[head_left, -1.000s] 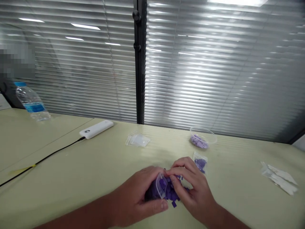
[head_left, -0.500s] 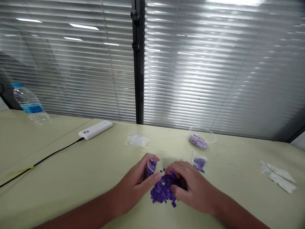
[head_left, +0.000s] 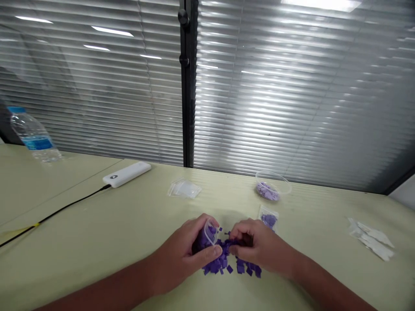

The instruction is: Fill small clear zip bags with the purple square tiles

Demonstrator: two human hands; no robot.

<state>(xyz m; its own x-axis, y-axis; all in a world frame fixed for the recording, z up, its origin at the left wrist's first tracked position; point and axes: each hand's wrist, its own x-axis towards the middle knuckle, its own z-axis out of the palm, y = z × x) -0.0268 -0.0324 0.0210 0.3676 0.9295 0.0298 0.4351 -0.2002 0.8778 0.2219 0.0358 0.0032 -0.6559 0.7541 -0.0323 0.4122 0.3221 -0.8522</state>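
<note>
A heap of small purple square pieces lies on the pale green table in front of me. My left hand is closed round a small clear plastic bag with purple pieces inside, its mouth turned toward the heap. My right hand is curled, its fingertips pinched on purple pieces at the bag's mouth. Both hands rest on the table, almost touching each other.
A filled small bag and a clear dish of purple pieces lie behind my right hand. Empty clear bags, a white power bank with black cable and a water bottle stand further left. White packets lie right.
The hands first held the bag together, then parted over the heap; now they have closed in again at the bag's mouth. Some pieces have spread toward the right.
</note>
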